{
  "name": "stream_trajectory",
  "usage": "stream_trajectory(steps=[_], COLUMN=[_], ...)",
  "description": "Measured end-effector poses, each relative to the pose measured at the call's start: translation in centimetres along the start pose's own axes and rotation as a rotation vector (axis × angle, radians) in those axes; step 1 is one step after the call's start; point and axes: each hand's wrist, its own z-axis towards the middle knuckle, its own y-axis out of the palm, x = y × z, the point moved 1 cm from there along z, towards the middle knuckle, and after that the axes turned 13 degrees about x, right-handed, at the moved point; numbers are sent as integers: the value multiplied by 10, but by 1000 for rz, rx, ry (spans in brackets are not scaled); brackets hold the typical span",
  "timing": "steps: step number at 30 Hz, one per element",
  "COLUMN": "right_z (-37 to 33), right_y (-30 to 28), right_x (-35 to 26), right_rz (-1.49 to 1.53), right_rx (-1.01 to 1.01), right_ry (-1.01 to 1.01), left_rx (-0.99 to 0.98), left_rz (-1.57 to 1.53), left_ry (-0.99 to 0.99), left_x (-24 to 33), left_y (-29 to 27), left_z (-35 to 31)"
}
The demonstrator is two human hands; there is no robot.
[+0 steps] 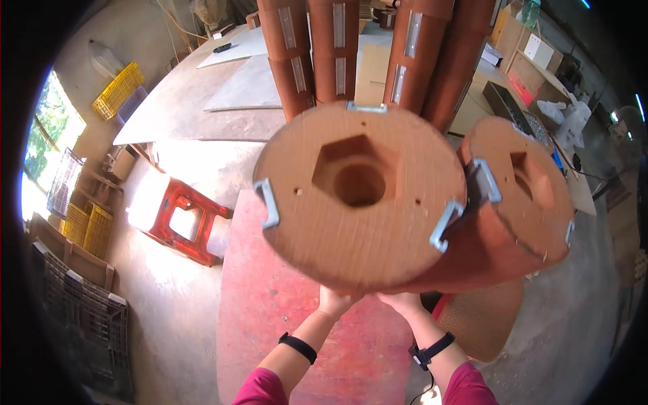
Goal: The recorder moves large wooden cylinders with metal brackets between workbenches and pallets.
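Note:
A large round wooden block [317, 236] faces up close in front of me, with a pale sawn top, a hexagonal recess and a round hole at its middle. Grey metal clips [266, 202] sit on its rim. My left hand [337, 301] and my right hand [399, 302] are side by side against its near lower edge, gripping it. Their fingers are hidden behind the block. Right of it stands a second such block [540, 223], with a reddish-brown side and similar clips; the two overlap in view.
Tall reddish-brown columns [335, 47] with metal plates stand at the back. Below lies a worn red board [270, 304]. A red plastic stool [182, 219] is at left, and a woven seat [482, 320] at right. Grey sheets [246, 84] lie on the far table.

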Motion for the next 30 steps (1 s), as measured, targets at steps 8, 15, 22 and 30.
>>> stream_trajectory(steps=[8, 15, 22, 30], right_z=[24, 33, 39, 43], right_y=[18, 5, -10, -32], right_x=[-22, -14, -1, 12], right_rz=[-891, -1064, -982, -931], right_rx=[147, 169, 191, 265], right_ry=[-713, -737, -638, -401], left_rx=[219, 142, 137, 39], left_rz=[-305, -276, -513, -387], left_ry=[-149, -173, -224, -184], left_x=[11, 3, -13, 10], left_y=[4, 9, 18, -5], left_z=[32, 38, 34, 38])
